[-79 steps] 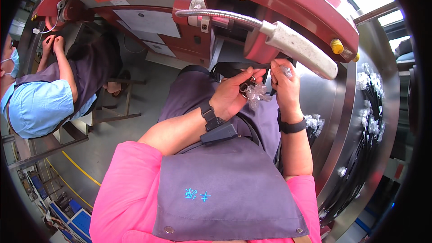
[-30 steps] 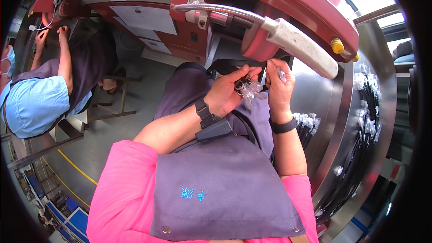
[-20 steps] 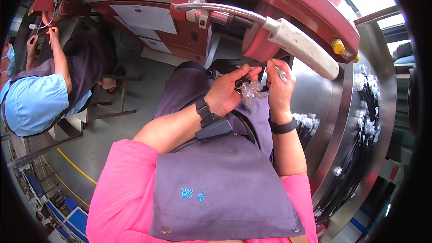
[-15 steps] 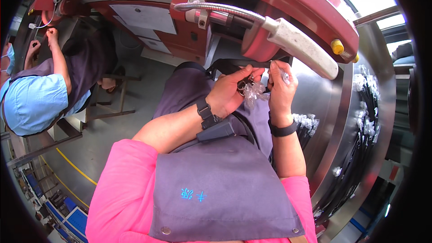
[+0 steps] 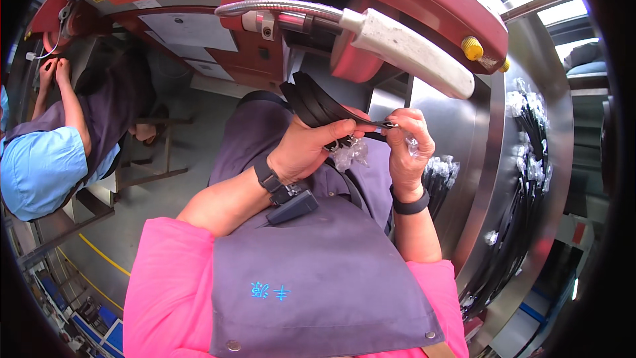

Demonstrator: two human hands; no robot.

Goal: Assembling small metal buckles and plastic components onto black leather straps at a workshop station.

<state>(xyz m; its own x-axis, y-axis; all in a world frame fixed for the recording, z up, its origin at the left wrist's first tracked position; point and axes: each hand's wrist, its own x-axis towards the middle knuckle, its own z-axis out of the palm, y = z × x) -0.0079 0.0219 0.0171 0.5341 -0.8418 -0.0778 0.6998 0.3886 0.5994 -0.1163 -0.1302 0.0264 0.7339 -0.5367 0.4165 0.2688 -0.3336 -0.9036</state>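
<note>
A looped black strap (image 5: 318, 105) is held between my two hands above my lap, its bends rising at the left. My left hand (image 5: 301, 147) is closed round it, thumb on top. Below those fingers hang crumpled clear plastic wrap (image 5: 350, 155) and dark metal parts, partly hidden by the hand. My right hand (image 5: 407, 146) pinches the other end of the strap, where a small shiny metal bit shows at the fingertips. Another scrap of clear plastic sits in the right palm.
A red machine (image 5: 397, 0) with a worn white handle (image 5: 414, 50) overhangs my hands. Bundles of black straps with plastic-wrapped ends (image 5: 530, 159) lie on the steel bench to the right, and a smaller bundle (image 5: 440, 176) lies nearer. Another person (image 5: 50, 152) works at the left.
Both hands have come slightly down and left in view. More of the strap now shows, its loops raised above my left hand. My right fingers now pinch its end.
</note>
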